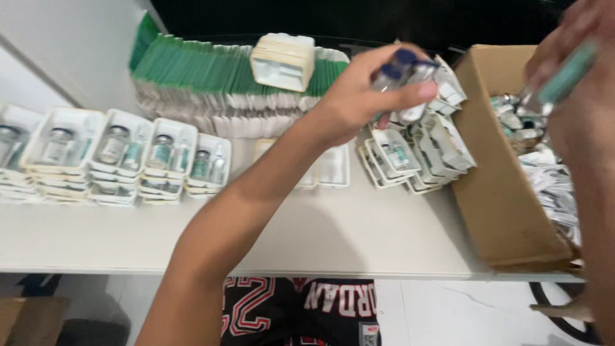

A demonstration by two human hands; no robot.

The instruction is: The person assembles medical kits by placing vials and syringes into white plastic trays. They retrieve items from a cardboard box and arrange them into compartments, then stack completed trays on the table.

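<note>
My left hand (368, 90) is raised over the white table (359, 237) and grips small glass vials with blue caps (398, 69). It hovers above a heap of white plastic trays (435, 150), some holding vials. My right hand (570, 57) is blurred at the upper right, above the cardboard box (506, 198), and holds a thin green-labelled ampoule (567, 74).
Stacks of filled white trays (115, 157) line the table's left side. Behind them runs a long row of flat green-edged cartons (211, 77) with a stack of white trays (283, 61) on top. Empty trays (333, 168) lie mid-table. The box holds loose vials and leaflets (551, 186).
</note>
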